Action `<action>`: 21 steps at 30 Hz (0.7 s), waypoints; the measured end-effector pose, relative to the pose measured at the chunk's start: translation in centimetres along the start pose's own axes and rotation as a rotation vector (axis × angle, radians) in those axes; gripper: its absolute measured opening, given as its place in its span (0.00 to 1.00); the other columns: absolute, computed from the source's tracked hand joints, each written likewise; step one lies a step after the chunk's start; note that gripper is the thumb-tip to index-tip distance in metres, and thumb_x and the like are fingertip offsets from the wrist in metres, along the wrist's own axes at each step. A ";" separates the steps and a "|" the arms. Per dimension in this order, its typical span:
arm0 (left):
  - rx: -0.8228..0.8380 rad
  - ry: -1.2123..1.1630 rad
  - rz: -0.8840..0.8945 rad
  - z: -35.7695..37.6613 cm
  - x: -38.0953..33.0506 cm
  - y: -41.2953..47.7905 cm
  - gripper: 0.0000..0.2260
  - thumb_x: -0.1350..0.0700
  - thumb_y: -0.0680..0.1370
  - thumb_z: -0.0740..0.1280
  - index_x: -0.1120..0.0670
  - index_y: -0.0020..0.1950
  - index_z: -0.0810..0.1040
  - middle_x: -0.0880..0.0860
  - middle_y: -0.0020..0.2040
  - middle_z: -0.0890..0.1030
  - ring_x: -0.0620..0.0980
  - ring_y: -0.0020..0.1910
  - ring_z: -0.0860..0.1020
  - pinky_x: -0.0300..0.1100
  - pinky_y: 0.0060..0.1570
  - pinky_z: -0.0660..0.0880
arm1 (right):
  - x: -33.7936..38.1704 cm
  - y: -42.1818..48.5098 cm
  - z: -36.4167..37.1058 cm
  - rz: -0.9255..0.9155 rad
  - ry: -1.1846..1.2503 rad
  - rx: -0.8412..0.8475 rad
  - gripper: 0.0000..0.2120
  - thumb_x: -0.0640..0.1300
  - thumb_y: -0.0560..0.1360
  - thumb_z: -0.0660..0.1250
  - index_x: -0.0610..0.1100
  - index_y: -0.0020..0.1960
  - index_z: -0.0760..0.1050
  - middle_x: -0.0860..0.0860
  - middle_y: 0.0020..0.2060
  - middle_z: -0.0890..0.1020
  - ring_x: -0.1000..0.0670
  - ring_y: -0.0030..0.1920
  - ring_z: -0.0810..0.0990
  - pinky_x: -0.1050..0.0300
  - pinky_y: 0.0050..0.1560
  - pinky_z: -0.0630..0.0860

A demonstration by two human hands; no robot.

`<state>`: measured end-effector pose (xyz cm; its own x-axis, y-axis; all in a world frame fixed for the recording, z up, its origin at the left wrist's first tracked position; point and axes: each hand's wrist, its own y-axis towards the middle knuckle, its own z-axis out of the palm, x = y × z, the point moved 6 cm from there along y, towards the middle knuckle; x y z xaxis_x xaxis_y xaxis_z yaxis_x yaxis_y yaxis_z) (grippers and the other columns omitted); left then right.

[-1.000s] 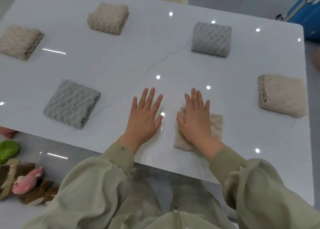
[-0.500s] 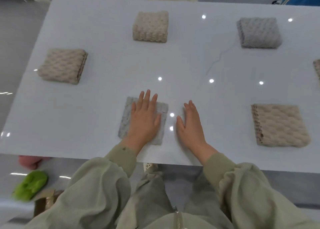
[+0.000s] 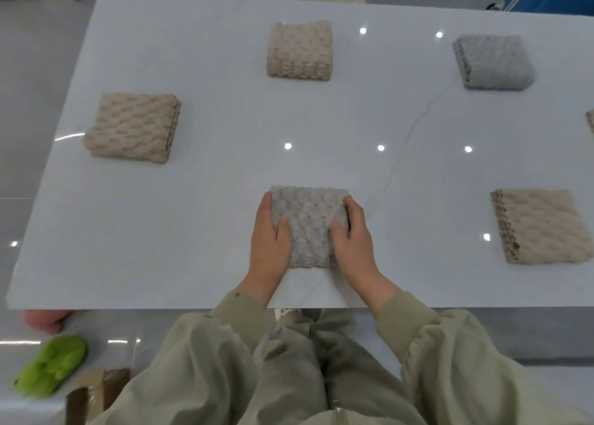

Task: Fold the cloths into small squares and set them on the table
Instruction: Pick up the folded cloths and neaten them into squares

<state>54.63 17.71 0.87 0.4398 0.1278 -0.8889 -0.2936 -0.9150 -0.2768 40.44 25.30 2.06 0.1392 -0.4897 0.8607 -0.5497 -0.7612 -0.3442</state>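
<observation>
Your left hand [image 3: 268, 241] and right hand [image 3: 353, 243] clasp a folded grey cloth [image 3: 308, 225] from either side, fingers along its left and right edges and thumbs pressed on top. The cloth lies flat on the white counter [image 3: 209, 199], close to the near edge in front of you.

Other folded squares sit well apart from it: a beige cloth [image 3: 133, 127] to the far left near the counter's left edge, another beige square [image 3: 299, 51] straight ahead, a second grey square [image 3: 493, 61] to the far right, and a beige one [image 3: 541, 225] on your right. A sliver of one more cloth [image 3: 590, 120] shows at the right border.

Bare counter surrounds the held cloth on all sides, widest to its left. On the floor at lower left lies something green [image 3: 51, 365].
</observation>
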 end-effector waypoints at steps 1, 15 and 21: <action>0.006 -0.013 0.001 0.1 0.0 -0.1 0.23 0.55 0.82 0.55 0.54 0.77 0.54 0.50 0.75 0.60 0.44 0.73 0.59 0.43 0.73 0.57 | 0.1 0.1 0.0 0.001 0.002 0.001 0.25 0.43 0.80 0.58 0.46 0.75 0.56 0.53 0.71 0.65 0.56 0.67 0.66 0.64 0.65 0.63; 0.040 -0.081 -0.020 -0.2 0.3 -0.8 0.24 0.54 0.82 0.55 0.52 0.77 0.51 0.48 0.76 0.57 0.42 0.73 0.57 0.43 0.74 0.56 | -0.2 0.1 -1.0 0.005 0.062 -0.023 0.24 0.41 0.79 0.58 0.45 0.73 0.59 0.56 0.64 0.69 0.57 0.63 0.69 0.67 0.60 0.66; 0.077 -0.058 -0.006 0.2 -0.5 -0.1 0.25 0.55 0.82 0.56 0.53 0.77 0.51 0.49 0.76 0.57 0.43 0.74 0.56 0.37 0.71 0.54 | -0.2 -0.2 0.0 -0.015 0.026 0.013 0.24 0.43 0.79 0.58 0.46 0.74 0.57 0.56 0.64 0.69 0.57 0.62 0.69 0.64 0.61 0.67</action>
<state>54.28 17.81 1.31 0.3926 0.1574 -0.9061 -0.3561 -0.8824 -0.3076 40.50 25.62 1.95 0.1257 -0.4673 0.8751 -0.5368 -0.7738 -0.3361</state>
